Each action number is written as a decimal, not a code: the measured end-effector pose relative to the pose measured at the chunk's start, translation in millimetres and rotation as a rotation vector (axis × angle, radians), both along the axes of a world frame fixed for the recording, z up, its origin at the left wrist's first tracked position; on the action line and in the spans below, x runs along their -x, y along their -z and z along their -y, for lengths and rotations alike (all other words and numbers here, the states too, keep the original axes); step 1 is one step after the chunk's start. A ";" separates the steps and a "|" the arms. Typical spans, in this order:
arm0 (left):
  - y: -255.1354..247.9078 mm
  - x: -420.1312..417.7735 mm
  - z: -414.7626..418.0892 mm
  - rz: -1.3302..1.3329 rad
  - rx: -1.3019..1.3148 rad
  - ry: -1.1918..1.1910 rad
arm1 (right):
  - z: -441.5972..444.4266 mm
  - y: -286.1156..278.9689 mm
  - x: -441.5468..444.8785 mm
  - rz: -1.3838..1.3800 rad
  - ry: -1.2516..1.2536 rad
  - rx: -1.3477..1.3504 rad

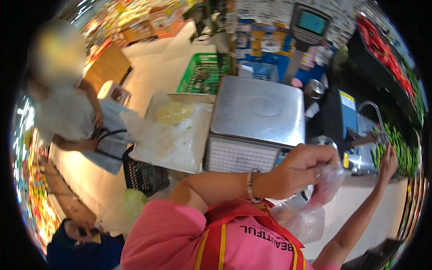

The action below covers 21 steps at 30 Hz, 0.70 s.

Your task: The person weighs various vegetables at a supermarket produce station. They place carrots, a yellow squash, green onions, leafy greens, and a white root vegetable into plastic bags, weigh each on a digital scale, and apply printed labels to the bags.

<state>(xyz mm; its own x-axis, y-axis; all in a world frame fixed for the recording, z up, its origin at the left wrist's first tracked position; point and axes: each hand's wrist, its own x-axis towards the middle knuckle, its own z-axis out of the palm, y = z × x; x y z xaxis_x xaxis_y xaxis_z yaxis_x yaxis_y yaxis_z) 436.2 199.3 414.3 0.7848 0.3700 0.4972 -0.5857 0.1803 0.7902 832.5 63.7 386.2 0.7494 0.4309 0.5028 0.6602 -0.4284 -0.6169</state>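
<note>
My left hand (297, 172), with a bracelet at its wrist, is closed around the gathered neck of a clear plastic bag (327, 189). The bag hangs in front of my apron, and its contents are blurred. Off to the right, my right hand (388, 165) has its fingertips up at the metal arm (366, 139) of a blue and black benchtop machine (351, 111). Whether those fingers grip the arm is unclear. Just beyond my left hand is a weighing scale with a bare steel platter (258, 108) and a keypad (241, 153) on its near side.
Left of the scale stands a white tray (192, 145) with a bag of pale yellow food (175, 111). Behind it is a green crate (192, 71). A person (67, 114) stands at the left, another (84, 246) lower left. Green peppers (398, 152) and red peppers (384, 54) lie at right.
</note>
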 end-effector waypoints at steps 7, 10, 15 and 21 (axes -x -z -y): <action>8.4 155.5 -23.1 0.166 -0.587 -0.441 | -5.1 7.9 -17.5 0.012 0.006 -0.019; 15.1 200.5 -12.3 0.183 -0.252 -0.782 | -9.0 4.9 -20.7 0.032 0.097 0.042; -25.2 252.0 -28.1 0.370 -0.037 -1.036 | -19.9 -3.5 14.6 0.844 0.275 0.062; -13.0 363.9 -64.8 0.017 -0.134 -1.767 | -72.7 7.9 140.8 0.860 -0.158 -0.372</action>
<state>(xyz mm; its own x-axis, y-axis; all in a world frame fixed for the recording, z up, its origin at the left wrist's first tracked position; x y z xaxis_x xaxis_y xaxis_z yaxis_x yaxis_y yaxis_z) 72.3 264.1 427.3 -0.4731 0.6494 0.5953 0.0014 -0.6752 0.7376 691.7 136.4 378.3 0.0047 0.1963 0.9805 0.9851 -0.1692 0.0291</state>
